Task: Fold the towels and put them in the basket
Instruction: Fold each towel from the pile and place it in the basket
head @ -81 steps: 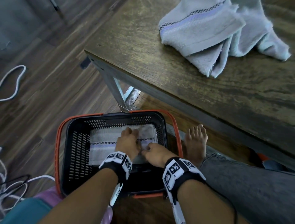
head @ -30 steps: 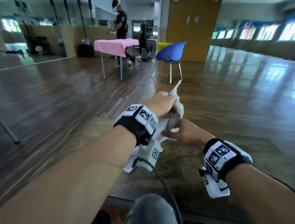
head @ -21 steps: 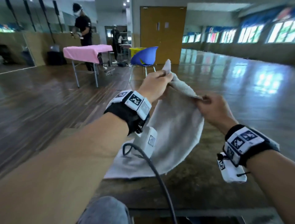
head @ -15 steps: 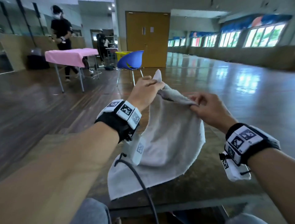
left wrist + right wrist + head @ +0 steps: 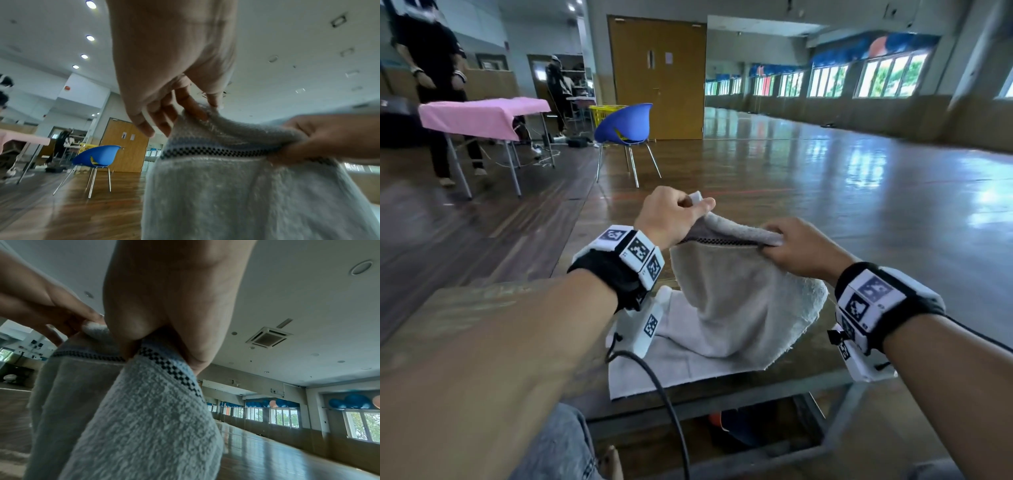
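Observation:
A pale grey towel (image 5: pixel 736 308) with a blue stripe and a black checked band hangs from both my hands above the wooden table (image 5: pixel 441 325). Its lower part lies on the table top near the front edge. My left hand (image 5: pixel 671 216) pinches the towel's top corner between thumb and fingers. My right hand (image 5: pixel 794 250) grips the top edge a short way to the right. The left wrist view shows the towel (image 5: pixel 236 186) with its checked band stretched between the two hands. In the right wrist view the towel (image 5: pixel 144 418) hangs under my closed fingers. The basket is out of sight.
A metal frame (image 5: pixel 774 455) runs under the table's front edge, with something orange (image 5: pixel 717 419) below it. My knee in jeans (image 5: pixel 551 442) is at the bottom. Farther off stand a blue chair (image 5: pixel 626 126), a pink-covered table (image 5: pixel 482 116) and a person (image 5: pixel 434 68).
From the basket my hands moved up to the table and picked up a towel. Over the last second they drew apart along its top edge, and the towel's lower part settled on the table.

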A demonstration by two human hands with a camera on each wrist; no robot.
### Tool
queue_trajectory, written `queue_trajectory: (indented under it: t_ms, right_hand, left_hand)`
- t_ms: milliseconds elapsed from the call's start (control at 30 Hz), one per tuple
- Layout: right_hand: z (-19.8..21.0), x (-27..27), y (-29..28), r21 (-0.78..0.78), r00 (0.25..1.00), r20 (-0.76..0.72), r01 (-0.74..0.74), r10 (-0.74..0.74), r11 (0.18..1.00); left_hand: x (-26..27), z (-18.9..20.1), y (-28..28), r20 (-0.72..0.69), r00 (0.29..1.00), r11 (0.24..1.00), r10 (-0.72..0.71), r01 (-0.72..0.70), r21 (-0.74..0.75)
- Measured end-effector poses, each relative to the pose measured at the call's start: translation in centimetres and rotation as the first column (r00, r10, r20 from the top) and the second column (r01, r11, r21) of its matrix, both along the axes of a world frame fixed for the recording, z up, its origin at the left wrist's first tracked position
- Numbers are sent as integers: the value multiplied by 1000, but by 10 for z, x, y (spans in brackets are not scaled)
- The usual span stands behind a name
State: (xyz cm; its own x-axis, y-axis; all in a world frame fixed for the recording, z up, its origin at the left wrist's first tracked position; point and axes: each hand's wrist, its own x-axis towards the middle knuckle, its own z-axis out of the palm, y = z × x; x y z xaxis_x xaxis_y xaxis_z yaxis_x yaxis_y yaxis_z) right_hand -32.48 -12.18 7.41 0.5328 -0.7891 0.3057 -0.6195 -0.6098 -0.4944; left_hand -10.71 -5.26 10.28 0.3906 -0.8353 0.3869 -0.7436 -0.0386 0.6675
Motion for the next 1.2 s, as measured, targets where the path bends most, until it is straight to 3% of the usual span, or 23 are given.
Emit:
queue_trajectory:
  t_ms: [133, 200, 267, 300, 400, 500, 600, 667, 800, 900, 1033, 1100, 1200]
  right_hand:
    - [-4, -1, 10, -67, 997, -24, 70, -72, 995]
    - [-6, 1, 14, -63, 996, 20, 92, -90, 994]
    - [-7, 2, 16, -65, 996, 61, 63, -59, 996]
    - [-6, 3, 16, -72, 996, 80, 47, -41, 996]
    - [-3, 5, 19, -99, 993, 122, 22, -10, 995]
    - [1, 8, 19, -139, 986, 166, 5, 18, 990]
    - [5, 11, 17, -186, 985, 174, 16, 17, 982]
    - [9, 14, 17, -211, 987, 161, 10, 25, 978]
    - [15, 17, 17, -219, 993, 115, -6, 32, 976]
    - [18, 14, 15, -145, 998, 43, -30, 36, 989]
    - [16, 6, 6, -8, 994, -47, -101, 100, 995]
    - [9, 2, -1, -33, 999, 18, -49, 49, 998]
    - [-9, 1, -8, -72, 991, 125, 52, -43, 996]
  left_hand:
    - [-5, -10, 0, 122, 992, 1000, 18, -15, -25]
    - [-9, -12, 4, 152, 975, 987, -159, 161, 1]
    - [-15, -16, 11, 151, 903, 909, -401, 372, 188]
    - [-18, -19, 11, 154, 874, 872, -461, 413, 264]
    - [-25, -26, 8, 177, 881, 892, -438, 401, 209]
    - [-22, -26, 3, 8, 917, 915, -399, 397, 68]
    - [-18, -24, 4, -272, 835, 861, -478, 506, 40]
    - [-18, -25, 6, -236, 822, 832, -519, 548, 80]
    - [-11, -28, 3, -24, 884, 877, -468, 467, 111]
    - [7, -23, 1, 113, 942, 948, -316, 311, 60]
    - [37, -18, 4, 163, 969, 982, -184, 190, -20]
    - [51, -20, 7, 186, 974, 992, -128, 122, 42]
    - [67, -25, 12, 239, 953, 938, -187, 102, 330]
